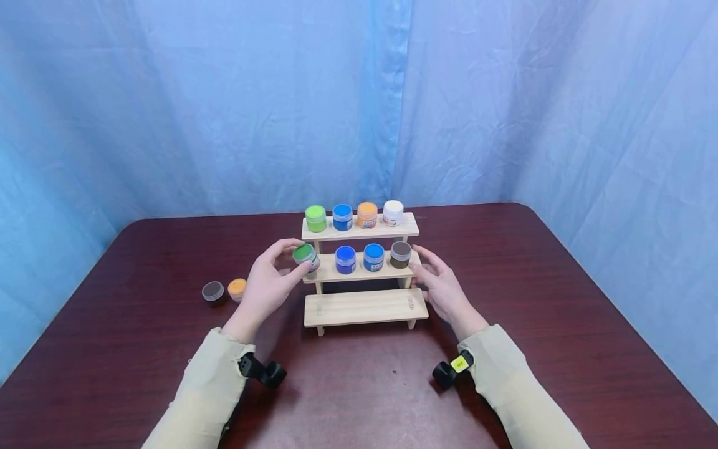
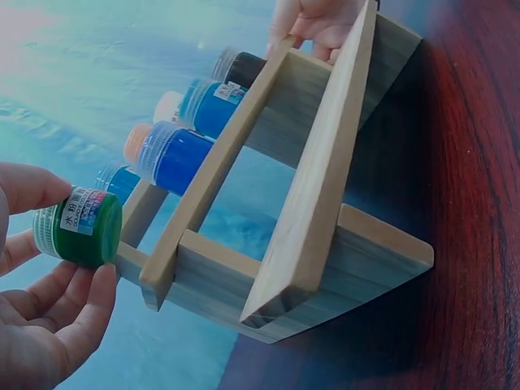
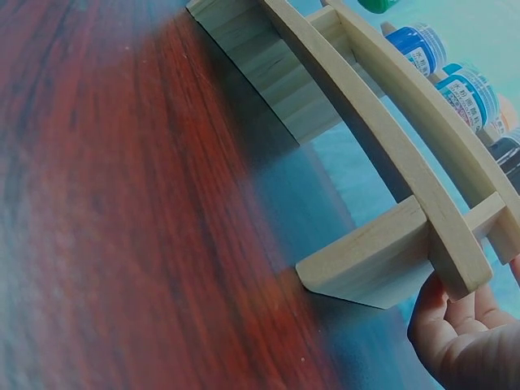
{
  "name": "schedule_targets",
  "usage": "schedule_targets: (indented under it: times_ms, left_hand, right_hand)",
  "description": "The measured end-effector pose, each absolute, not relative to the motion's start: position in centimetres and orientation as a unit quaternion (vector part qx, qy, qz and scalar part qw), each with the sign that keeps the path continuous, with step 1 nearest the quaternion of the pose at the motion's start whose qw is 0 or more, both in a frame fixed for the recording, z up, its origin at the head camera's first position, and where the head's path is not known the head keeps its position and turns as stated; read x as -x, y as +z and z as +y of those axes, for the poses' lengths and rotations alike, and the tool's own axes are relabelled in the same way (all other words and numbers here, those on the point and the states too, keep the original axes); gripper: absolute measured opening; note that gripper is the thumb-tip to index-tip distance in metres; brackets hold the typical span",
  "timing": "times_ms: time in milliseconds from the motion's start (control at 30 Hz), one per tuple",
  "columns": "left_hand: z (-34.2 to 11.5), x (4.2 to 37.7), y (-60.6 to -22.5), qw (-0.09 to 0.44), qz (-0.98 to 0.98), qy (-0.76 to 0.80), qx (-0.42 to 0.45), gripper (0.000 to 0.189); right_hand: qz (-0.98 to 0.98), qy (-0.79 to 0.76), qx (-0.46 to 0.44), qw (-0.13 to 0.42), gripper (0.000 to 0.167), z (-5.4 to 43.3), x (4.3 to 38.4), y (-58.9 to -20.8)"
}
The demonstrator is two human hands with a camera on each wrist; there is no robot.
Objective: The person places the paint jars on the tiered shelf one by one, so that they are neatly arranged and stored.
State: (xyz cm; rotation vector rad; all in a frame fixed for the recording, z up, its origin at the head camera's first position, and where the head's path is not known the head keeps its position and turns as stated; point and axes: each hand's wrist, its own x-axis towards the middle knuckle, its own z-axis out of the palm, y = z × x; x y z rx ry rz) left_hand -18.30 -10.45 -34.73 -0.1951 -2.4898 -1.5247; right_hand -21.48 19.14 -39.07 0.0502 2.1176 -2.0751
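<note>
A three-step wooden rack (image 1: pixel 364 305) stands on the table. My left hand (image 1: pixel 268 282) pinches a dark green paint jar (image 1: pixel 303 254) between thumb and fingers at the left end of the middle step; whether the jar touches the wood, I cannot tell. Along that step sit a violet-blue jar (image 1: pixel 345 260), a blue jar (image 1: pixel 373 257) and a dark brown jar (image 1: pixel 401 255). At the rack's right end, my right hand (image 1: pixel 443 288) grips the side of the middle step, close to the brown jar. The right wrist view shows its fingers (image 3: pixel 455 313) partly hidden behind the lowest shelf.
On the top step stand a light green jar (image 1: pixel 316 219), another blue jar (image 1: pixel 342 218), an orange jar (image 1: pixel 367 216) and a white jar (image 1: pixel 393 213). Left of my left hand, a dark jar (image 1: pixel 214 293) and an orange-lidded jar (image 1: pixel 237 289) rest on the table (image 1: pixel 561 299).
</note>
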Motion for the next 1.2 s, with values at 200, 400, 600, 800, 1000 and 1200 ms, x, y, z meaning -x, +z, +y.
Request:
schedule_targets:
  times_ms: [200,400,600,800,1000,1200]
  left_hand:
    - [-10.17,18.61,-34.95,0.112,-0.848,-0.51,0.087,0.039]
    - [-10.18,18.69,-35.07,0.116,-0.854,-0.496,0.11,0.038]
    - [-10.07,18.71,-35.19,0.126,-0.861,-0.475,0.128,0.039]
    - [-9.94,18.79,-35.35,0.122,-0.863,-0.473,0.132,0.038]
    - [-9.9,18.92,-35.27,0.113,-0.862,-0.475,0.132,0.039]
    - [-9.85,18.96,-35.27,0.11,-0.867,-0.469,0.131,0.04]
  right_hand:
    - [0.708,-0.701,-0.016,0.086,0.051,19.13,21.47,-39.14]
    - [0.7,-0.709,-0.009,0.082,0.051,19.15,21.49,-39.25]
    - [0.702,-0.707,-0.014,0.084,0.051,19.1,21.48,-39.29]
    - [0.7,-0.709,-0.015,0.083,0.052,19.07,21.42,-39.29]
    - [0.699,-0.709,-0.016,0.085,0.051,19.01,21.41,-39.27]
    - [0.704,-0.705,-0.013,0.086,0.051,19.01,21.43,-39.33]
